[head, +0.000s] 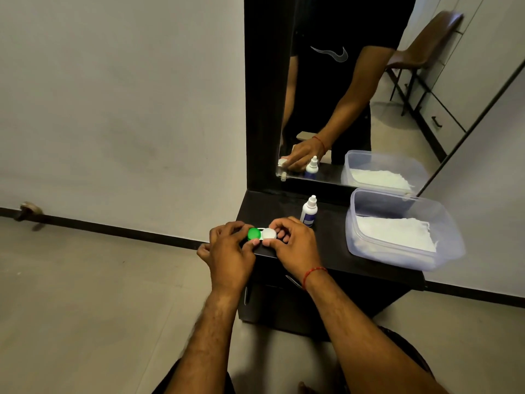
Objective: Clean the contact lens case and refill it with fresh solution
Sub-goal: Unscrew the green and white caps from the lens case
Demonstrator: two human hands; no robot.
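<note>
Hands meet over the contact lens case [262,234], which sits at the front left edge of the dark counter [326,245] below the mirror [355,95]. The left hand [230,251] curls round the green cap [253,234], thumb at its near side and fingers [237,226] bent over the far side; the right hand [295,243] does the same at the white cap [269,234]. Both sets of fingers are pressed in on the case, pinching it from front and back rather than spread.

The case looks like small, hard moulded plastic: very light, stiff, and smooth enough to slip, more so once wet. Being so light, it would probably skate on the counter unless one hand pins it. The caps are the natural grip points, taken at their rims between thumb and forefinger, while the narrow bridge between the two wells gives the other hand something to steady. Both caps appear to be on, so the task seems to be at an early stage.

The solution bottle [308,211] stands upright just behind the right hand, close enough to be knocked. A clear tub [443,211] holding white tissue [397,231] rests to the right, well apart.
</note>
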